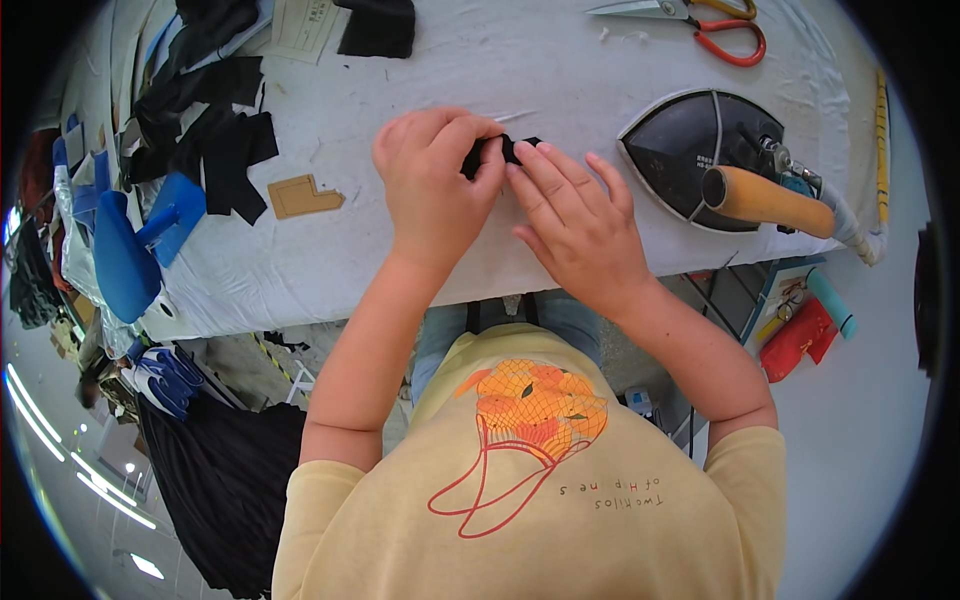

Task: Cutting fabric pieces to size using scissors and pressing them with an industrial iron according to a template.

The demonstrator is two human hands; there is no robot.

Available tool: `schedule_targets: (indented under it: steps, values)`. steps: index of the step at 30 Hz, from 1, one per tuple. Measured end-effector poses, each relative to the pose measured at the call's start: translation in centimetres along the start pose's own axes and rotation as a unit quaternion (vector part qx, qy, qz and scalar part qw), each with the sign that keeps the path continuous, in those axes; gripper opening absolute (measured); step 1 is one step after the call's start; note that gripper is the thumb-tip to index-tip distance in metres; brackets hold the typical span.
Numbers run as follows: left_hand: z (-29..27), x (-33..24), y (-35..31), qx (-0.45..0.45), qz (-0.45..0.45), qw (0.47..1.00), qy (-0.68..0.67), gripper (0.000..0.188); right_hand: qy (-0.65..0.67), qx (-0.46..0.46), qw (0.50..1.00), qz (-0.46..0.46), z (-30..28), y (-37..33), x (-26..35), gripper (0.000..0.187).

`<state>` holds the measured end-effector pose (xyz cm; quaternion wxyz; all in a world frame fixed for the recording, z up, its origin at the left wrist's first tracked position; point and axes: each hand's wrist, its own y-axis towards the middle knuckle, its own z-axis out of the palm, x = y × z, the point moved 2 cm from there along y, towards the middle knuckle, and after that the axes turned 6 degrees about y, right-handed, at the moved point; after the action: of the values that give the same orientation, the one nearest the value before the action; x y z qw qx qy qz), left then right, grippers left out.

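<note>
A small piece of black fabric is between my two hands above the white-covered table. My left hand pinches its left part between thumb and fingers. My right hand lies with its fingers stretched out, the fingertips touching the fabric's right edge. Most of the fabric is hidden behind my fingers. Left of my left hand lies a brown card template with a stepped edge. To the right of my right hand rests a black iron with a wooden handle.
Red-handled scissors lie at the far right. Black fabric pieces are heaped at the left, near a blue plastic tool. One black piece lies at the back. A red pouch hangs below the table's right side.
</note>
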<state>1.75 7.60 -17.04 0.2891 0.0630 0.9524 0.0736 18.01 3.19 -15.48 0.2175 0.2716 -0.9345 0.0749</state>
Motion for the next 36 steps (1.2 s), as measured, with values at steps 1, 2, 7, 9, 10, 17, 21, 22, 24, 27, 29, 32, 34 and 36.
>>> schedule_targets:
  steps: [1, 2, 7, 9, 10, 17, 21, 22, 24, 27, 29, 32, 34, 36]
  values:
    - [-0.1, 0.0, 0.0, 0.003, -0.005, 1.0, -0.002, 0.011, 0.0, 0.0, 1.0, 0.0, 0.0, 0.1, 0.0, 0.051]
    - [0.0, 0.0, 0.0, 0.003, -0.005, 1.0, -0.001, 0.011, -0.003, -0.007, 1.0, -0.004, 0.0, 0.2, 0.0, 0.049]
    - [-0.1, 0.1, 0.0, 0.006, 0.029, 0.999, 0.021, 0.012, -0.026, -0.017, 0.999, -0.006, -0.1, 0.7, 0.4, 0.043]
    - [-0.1, 0.0, -0.3, 0.001, 0.056, 0.998, 0.034, 0.013, -0.026, -0.018, 0.999, -0.007, -0.1, 0.9, 0.4, 0.043]
    - [-0.2, -0.1, -0.5, -0.006, 0.082, 0.996, 0.047, 0.013, -0.026, -0.018, 0.999, -0.007, -0.2, 0.9, 0.4, 0.043]
    - [0.1, 0.0, -2.1, -0.06, 0.15, 0.983, 0.088, 0.014, 0.048, -0.04, 0.998, -0.015, -0.1, 0.1, -0.6, 0.039]
    - [-0.1, 0.1, -2.5, -0.062, 0.182, 0.975, 0.115, 0.017, 0.052, -0.045, 0.997, -0.018, -0.2, 0.1, -0.7, 0.036]
    - [-0.2, 0.0, -2.4, -0.055, 0.186, 0.974, 0.119, 0.019, 0.052, -0.044, 0.997, -0.018, -0.1, 0.1, -0.7, 0.036]
    - [-0.2, 0.1, -2.4, -0.048, 0.189, 0.974, 0.115, 0.019, 0.06, -0.055, 0.997, -0.02, -0.1, 0.1, -0.7, 0.032]
    - [-0.4, 0.1, -2.4, -0.037, 0.195, 0.974, 0.111, 0.019, 0.068, -0.06, 0.996, -0.027, 0.0, 0.2, -1.0, 0.03]
    - [-0.5, 0.0, -2.3, -0.032, 0.197, 0.974, 0.109, 0.019, 0.071, -0.063, 0.995, -0.03, 0.0, 0.4, -1.1, 0.03]
    - [-0.6, 0.1, -2.2, -0.023, 0.198, 0.974, 0.109, 0.02, 0.084, -0.072, 0.993, -0.034, 0.0, 0.5, -1.3, 0.03]
    - [-0.6, 0.2, -2.2, -0.021, 0.206, 0.973, 0.106, 0.02, 0.093, -0.078, 0.992, -0.036, 0.1, 0.5, -1.4, 0.031]
    - [-0.6, 0.1, -2.3, -0.018, 0.208, 0.972, 0.107, 0.02, 0.11, -0.089, 0.989, -0.041, 0.1, 0.5, -1.5, 0.031]
